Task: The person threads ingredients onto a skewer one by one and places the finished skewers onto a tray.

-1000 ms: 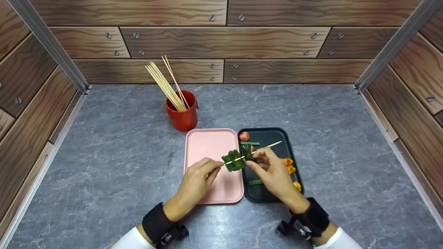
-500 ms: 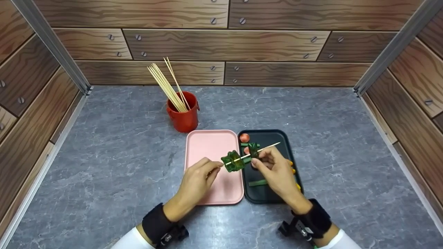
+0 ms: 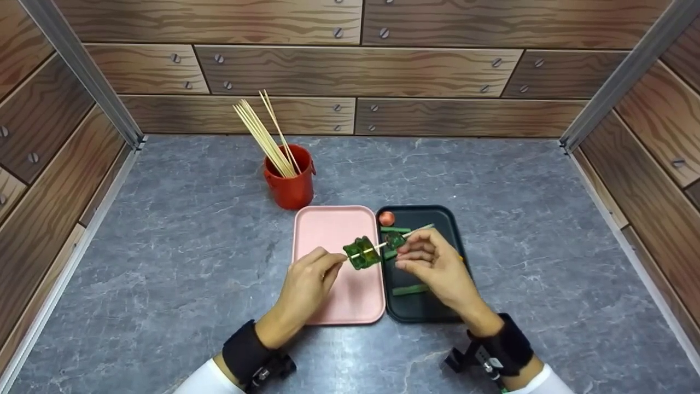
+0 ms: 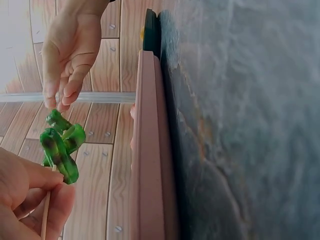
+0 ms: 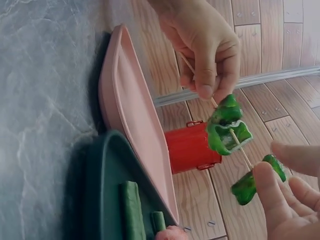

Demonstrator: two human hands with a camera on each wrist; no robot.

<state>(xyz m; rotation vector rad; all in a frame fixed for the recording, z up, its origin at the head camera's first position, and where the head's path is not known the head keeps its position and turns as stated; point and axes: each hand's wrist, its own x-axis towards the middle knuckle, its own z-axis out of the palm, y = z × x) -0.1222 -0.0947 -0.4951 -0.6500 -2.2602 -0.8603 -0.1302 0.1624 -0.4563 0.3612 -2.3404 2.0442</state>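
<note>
My left hand (image 3: 303, 279) pinches a bamboo skewer (image 3: 381, 245) near its left end, above the pink tray (image 3: 338, 306). Green pepper pieces (image 3: 362, 253) are bunched on the skewer close to those fingertips. Farther along, a separate green pepper piece (image 5: 245, 189) sits on the stick, with a bare stretch between. My right hand (image 3: 443, 273) is at this separate piece, fingers loosely extended; in the right wrist view one fingertip touches or nearly touches it. The skewer's pointed end passes behind the right fingers.
The dark tray (image 3: 404, 313) adjoins the pink one on the right. It bears green strips (image 3: 410, 289) and a pinkish-red ball (image 3: 386, 219); my right hand hides part of it. Behind stands a red bucket (image 3: 291, 191) of bamboo skewers (image 3: 261, 137). Wood-patterned walls enclose the table.
The separate pepper piece was nearer the bunch, moved right along the skewer, then slightly back left. My right fingers have loosened from pinching it. The left hand has shifted slightly left.
</note>
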